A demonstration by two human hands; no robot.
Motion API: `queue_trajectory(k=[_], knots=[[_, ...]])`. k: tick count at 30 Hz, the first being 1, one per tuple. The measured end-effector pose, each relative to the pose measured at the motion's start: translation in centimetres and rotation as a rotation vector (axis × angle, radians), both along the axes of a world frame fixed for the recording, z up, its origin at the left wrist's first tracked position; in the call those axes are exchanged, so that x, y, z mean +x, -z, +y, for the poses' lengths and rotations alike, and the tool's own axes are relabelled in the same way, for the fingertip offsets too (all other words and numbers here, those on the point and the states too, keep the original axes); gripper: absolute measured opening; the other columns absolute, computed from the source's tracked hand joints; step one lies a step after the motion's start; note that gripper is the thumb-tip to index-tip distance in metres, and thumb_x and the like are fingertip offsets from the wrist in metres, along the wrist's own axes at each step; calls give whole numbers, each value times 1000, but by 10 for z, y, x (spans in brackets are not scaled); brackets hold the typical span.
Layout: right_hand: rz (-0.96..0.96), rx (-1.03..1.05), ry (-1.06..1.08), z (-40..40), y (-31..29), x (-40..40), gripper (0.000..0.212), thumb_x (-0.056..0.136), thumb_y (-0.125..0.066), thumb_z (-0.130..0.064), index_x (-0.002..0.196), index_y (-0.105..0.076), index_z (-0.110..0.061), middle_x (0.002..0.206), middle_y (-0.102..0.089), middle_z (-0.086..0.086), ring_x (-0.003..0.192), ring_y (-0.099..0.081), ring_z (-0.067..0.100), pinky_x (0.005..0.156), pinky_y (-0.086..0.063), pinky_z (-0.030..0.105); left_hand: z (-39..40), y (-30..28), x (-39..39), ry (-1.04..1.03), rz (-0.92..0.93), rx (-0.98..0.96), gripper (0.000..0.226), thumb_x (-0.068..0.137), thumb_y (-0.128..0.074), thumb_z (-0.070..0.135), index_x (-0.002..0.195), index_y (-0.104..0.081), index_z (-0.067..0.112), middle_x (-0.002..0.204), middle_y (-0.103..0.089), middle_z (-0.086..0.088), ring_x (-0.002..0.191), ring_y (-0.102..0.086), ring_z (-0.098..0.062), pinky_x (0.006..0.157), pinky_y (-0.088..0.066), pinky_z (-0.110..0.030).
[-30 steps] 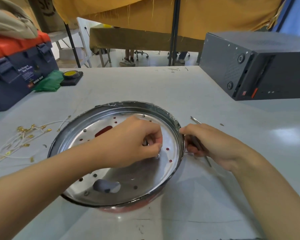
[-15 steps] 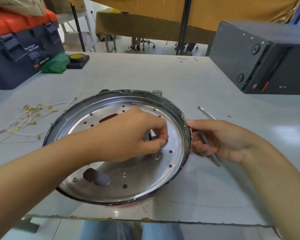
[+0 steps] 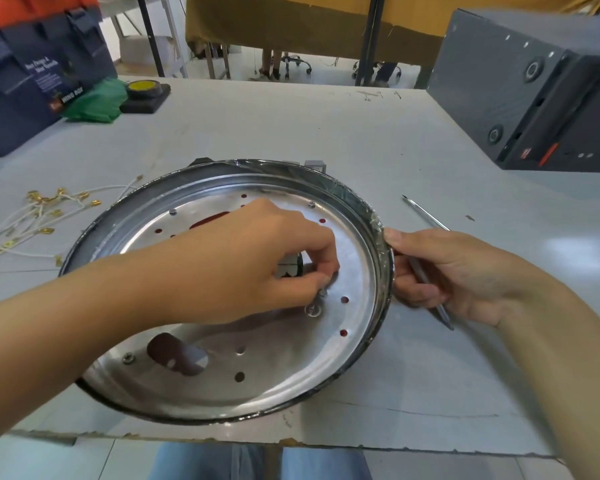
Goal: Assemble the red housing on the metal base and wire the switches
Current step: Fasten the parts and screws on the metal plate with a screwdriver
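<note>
Left hand [image 3: 257, 265] pinches a small screw [image 3: 323, 292] above the metal base [image 3: 222, 386]; right hand [image 3: 444, 275] grips its rim.

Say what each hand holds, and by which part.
Left hand pinches a small screw by its top. Right hand grips a screwdriver mid-shaft, thumb on the base's rim.

Tiny part [image 3: 323, 292] under fingertips, unidentifiable
</note>
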State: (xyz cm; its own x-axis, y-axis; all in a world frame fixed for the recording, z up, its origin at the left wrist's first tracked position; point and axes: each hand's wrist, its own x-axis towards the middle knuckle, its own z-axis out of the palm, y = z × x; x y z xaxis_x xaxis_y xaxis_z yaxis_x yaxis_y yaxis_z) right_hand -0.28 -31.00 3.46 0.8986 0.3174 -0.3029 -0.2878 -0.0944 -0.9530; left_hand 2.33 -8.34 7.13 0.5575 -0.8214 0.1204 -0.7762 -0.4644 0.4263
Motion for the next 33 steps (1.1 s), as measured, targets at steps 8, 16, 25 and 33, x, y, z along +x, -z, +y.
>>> queue_trajectory(k=[8,16,25,33], knots=[[11,-1,3,0,-1,-1,45,82,-45,-38,45,-63,-18,37,-53,-2,33,-28,4,43,-8,23,-2,2,-2,76,32,-35,17,84,-52,36,85,-64,25,88,-66,9,84,-63,-14,74,-50,-35],[6,-30,14,2,-3,-2,48,84,-44,-39,45,-62,-19,37,-53,-3,38,-26,8,42,-9,23,-3,1,-5,113,104,-31,11,83,-60,31,84,-68,25,88,-64,9,84,-59,-13,73,-46,-27],[5,-42,35,2,-3,-2,45,84,-45,-39,48,-60,-18,38,-53,-3,41,-23,10,43,-8,24,-4,1,-6,118,109,-33,13,83,-60,31,86,-71,24,88,-65,11,85,-59,-9,74,-46,-25],[4,-40,37,1,-3,-2,45,87,-43,-37,51,-59,-16,37,-53,-2,38,-24,8,43,-8,24,-4,1,-6,119,119,-42,12,83,-61,30,85,-71,23,87,-65,10,83,-59,-10,73,-46,-26]])
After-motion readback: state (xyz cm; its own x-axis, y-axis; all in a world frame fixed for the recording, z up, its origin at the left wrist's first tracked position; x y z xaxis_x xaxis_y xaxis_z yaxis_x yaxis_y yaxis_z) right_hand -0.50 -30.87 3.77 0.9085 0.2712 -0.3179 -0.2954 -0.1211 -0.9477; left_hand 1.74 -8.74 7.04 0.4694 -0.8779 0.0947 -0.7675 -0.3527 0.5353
